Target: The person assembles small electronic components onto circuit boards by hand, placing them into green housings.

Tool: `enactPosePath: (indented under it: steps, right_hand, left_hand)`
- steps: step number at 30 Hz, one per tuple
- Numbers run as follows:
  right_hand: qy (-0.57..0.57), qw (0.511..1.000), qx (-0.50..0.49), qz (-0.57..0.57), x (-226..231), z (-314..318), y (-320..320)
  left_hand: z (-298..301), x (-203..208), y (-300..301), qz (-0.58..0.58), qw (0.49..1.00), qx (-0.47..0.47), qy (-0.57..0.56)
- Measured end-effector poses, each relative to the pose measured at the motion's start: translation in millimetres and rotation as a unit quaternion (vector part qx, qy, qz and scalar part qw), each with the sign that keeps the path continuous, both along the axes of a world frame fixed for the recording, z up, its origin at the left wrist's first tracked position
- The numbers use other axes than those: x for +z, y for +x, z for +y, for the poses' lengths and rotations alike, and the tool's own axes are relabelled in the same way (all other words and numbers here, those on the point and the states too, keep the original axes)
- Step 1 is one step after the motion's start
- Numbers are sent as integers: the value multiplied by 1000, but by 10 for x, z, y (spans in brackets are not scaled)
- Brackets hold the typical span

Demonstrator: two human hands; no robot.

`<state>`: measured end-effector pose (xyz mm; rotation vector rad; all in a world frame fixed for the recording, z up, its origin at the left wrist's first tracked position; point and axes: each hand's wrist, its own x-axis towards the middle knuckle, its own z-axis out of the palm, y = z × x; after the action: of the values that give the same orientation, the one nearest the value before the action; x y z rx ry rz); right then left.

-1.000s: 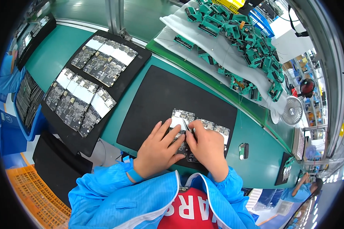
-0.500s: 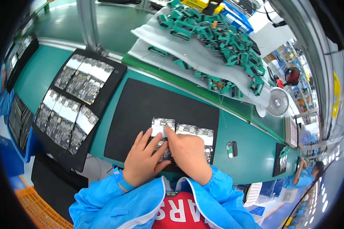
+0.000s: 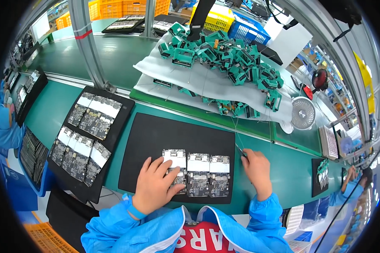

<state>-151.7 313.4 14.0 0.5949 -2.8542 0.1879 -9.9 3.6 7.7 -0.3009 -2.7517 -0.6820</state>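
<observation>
The step in hand looks like fine work with a tool on the leftmost circuit board [image 3: 174, 157], seemingly at a pause. That board lies near the near edge of the black mat [image 3: 164, 130], just beside a middle board [image 3: 198, 175] and a right board [image 3: 219, 175] toward the mat's right edge. The hands are apart: the left hand [image 3: 154, 187] rests with fingers spread on the leftmost board, clamped on nothing, while the right hand [image 3: 257, 168] pinches a slim dark tool [image 3: 240, 152] (its exact kind is too small to tell) over the table [image 3: 297, 177], beyond the mat's right edge. Any return to that board would, I judge, call for a light, steady left hand and a careful tip, since small parts crowd the surface.

Half a second ago the hands were together, the right fingertips down at the leftmost board; now the right hand is clear of the mat. The left hand stays on its board, and the three boards keep their row.
</observation>
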Motion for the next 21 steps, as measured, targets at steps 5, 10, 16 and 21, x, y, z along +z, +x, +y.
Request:
enactPosePath:
  steps: [5,10,16,21]
  right_hand:
    - [-105,988,114,13,307,-96,-289]
    - [-120,967,209,79,740,-649,-1095]
    - [-111,947,198,227,988,-1336,-2142]
    - [-70,962,149,220,756,-1740,-2527]
  left_hand:
    - [35,548,-526,112,992,23,-58]
    - [-45,778,-1330,183,976,63,-95]
    - [-293,697,-2402,176,972,124,-91]
    - [-409,394,-3027,249,957,136,-65]
